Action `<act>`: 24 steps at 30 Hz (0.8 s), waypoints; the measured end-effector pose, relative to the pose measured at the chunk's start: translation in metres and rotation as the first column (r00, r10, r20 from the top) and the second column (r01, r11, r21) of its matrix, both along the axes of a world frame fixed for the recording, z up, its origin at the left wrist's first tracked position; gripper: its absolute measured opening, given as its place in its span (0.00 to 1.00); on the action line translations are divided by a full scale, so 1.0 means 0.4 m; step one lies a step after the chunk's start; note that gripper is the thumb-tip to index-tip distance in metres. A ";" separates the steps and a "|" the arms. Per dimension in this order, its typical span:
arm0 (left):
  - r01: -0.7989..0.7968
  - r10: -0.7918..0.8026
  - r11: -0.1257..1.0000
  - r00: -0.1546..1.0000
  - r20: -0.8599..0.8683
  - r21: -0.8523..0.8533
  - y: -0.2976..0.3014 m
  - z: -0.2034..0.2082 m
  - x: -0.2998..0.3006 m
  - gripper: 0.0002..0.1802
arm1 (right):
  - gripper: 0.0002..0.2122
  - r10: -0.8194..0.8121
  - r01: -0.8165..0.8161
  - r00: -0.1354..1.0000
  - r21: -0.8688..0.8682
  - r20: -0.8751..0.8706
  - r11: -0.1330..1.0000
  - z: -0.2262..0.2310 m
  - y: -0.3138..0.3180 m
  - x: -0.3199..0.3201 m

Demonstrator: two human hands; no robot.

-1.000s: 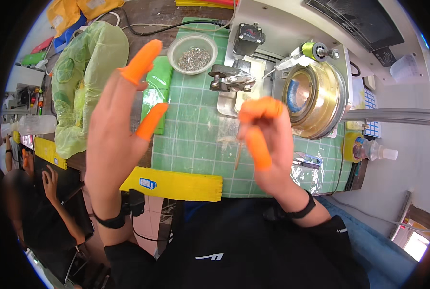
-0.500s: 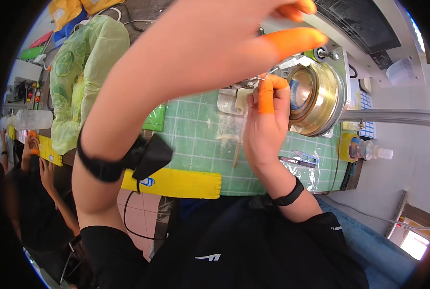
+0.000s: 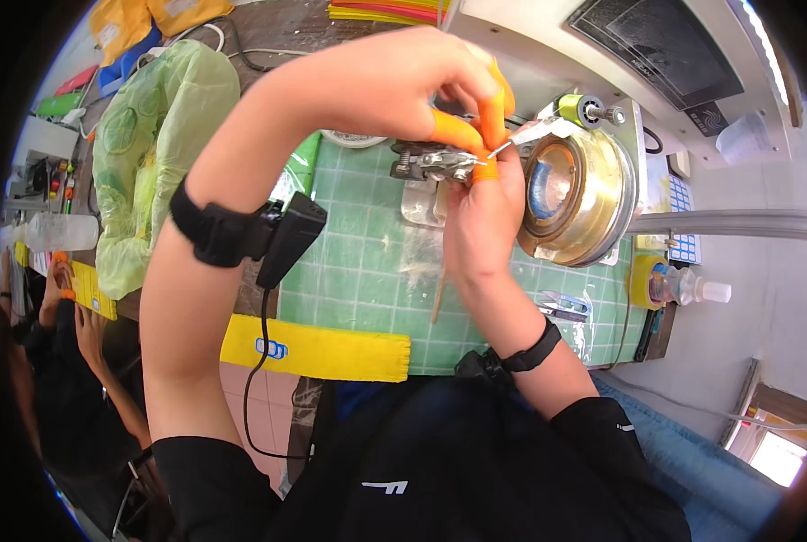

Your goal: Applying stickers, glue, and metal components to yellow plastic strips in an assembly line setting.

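My left hand [image 3: 462,90], with orange finger cots, reaches over from the left. Its thumb and index finger come together right at the fingertips of my right hand [image 3: 483,212], which also wears orange cots and is closed in a pinch. A short, thin white strand [image 3: 500,149] shows at the meeting fingertips; which hand grips it, I cannot tell. Just left of the fingers sits a small metal clamp-like mechanism [image 3: 431,163]. To the right stands a large brass-coloured round drum [image 3: 598,194] with a bluish inner face. Behind it is a yellow-green roller [image 3: 580,110].
A green gridded mat [image 3: 358,271] covers the bench, with a yellow strip [image 3: 349,350] along its front edge. Thread snips [image 3: 566,305] lie at the right. A machine with a dark screen [image 3: 652,50] stands behind. Left is a basket lined with pale-green plastic [image 3: 209,99]; a co-worker's hand [image 3: 87,330] is beyond.
My left hand has come down from above and its fingers now meet those of my right hand. My right hand has shifted slightly left, and more of the metal mechanism shows.
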State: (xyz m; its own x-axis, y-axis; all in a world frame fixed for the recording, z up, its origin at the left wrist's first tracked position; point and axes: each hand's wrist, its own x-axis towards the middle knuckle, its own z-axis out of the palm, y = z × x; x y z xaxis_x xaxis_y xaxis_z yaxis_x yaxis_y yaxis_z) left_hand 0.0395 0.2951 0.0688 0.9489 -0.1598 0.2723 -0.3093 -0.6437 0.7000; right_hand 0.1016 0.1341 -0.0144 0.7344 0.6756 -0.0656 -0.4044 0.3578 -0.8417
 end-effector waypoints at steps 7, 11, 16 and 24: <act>-0.326 0.255 0.892 0.935 0.246 0.313 -0.084 0.073 -0.114 0.08 | 0.07 0.137 -0.136 0.990 -0.030 0.018 0.990 -0.008 -0.078 -0.001; -0.293 0.268 0.930 0.953 0.139 0.221 -0.192 0.052 -0.171 0.08 | 0.06 0.171 -0.171 0.983 -0.004 0.071 0.985 0.005 -0.142 -0.036; -0.209 0.197 0.970 0.975 -0.102 -0.127 -0.302 -0.091 -0.250 0.06 | 0.03 0.204 -0.232 0.937 0.070 0.284 0.970 -0.014 -0.140 -0.029; -0.068 0.088 0.991 0.980 0.177 -0.112 -0.166 0.101 -0.202 0.19 | 0.05 0.088 -0.058 0.987 -0.215 0.133 0.975 -0.013 -0.048 0.024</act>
State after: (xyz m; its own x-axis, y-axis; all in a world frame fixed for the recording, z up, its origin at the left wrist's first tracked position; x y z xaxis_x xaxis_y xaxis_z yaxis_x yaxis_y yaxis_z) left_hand -0.0414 0.2287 0.1091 0.8905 -0.0486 0.4524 -0.3890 -0.5969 0.7017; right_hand 0.1113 0.1147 -0.0198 0.6956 0.7098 -0.1112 -0.2947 0.1407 -0.9452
